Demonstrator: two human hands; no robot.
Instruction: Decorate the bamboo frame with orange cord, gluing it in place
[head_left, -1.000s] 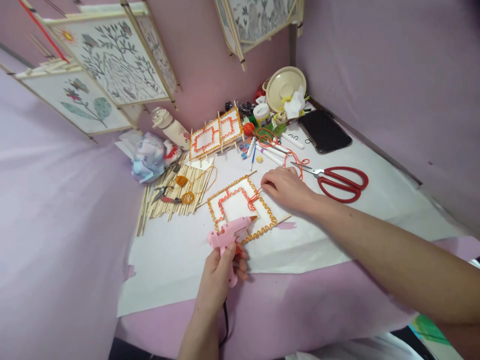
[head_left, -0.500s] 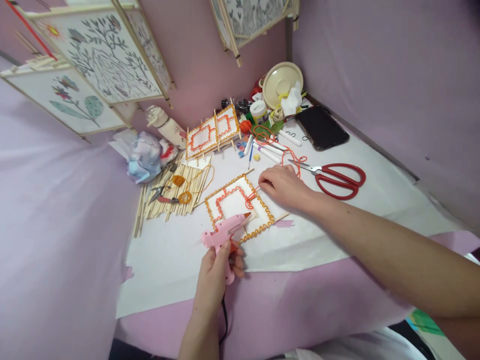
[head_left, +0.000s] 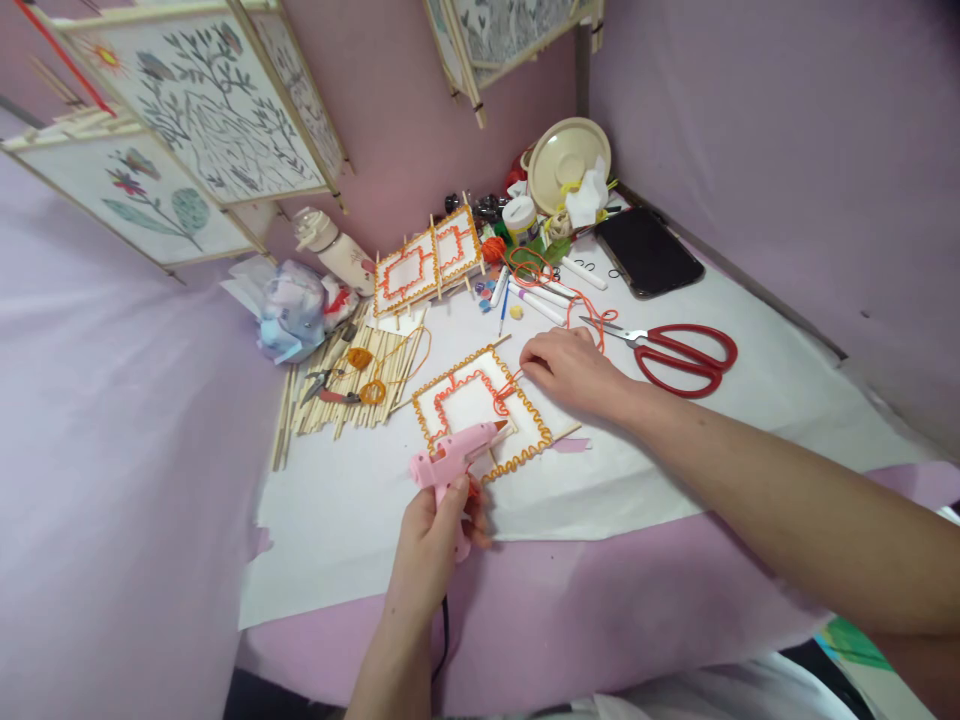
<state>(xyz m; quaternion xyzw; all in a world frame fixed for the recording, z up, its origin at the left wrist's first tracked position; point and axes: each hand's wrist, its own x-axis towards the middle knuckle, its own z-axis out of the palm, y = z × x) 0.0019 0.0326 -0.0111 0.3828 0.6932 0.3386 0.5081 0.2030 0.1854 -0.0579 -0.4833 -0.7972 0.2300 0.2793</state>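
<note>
Steadily, my left fingers curl around the pink hot glue gun above the square stick frame while my right fingers, pressed together, pin the orange cord snug against it.

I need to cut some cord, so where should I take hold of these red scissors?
Grip the red handle loops of the scissors, coming from above on the side away from your right hand. They lie flat on the white paper, and the steel blades point back toward that hand.
</note>
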